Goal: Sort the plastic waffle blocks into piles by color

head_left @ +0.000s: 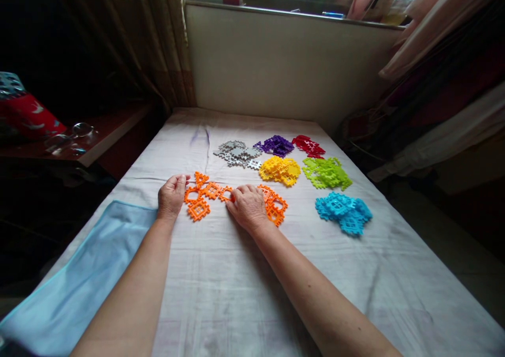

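Note:
My left hand is closed at the left edge of several orange plastic interlocking tiles, its thumb and fingertips together. What it pinches, if anything, I cannot make out. Nearest to it lie an orange triangular tile and an orange tile with a round opening. An orange window-like square tile lies just below them, and another square tile to their right. My right hand is closed on an orange tile, partly covering it. More orange tiles lie beyond that hand's right side.
Behind are piles of grey, purple, red, yellow, green and blue tiles. A light blue cloth lies left on the sheet-covered surface. Glasses rest on a side table.

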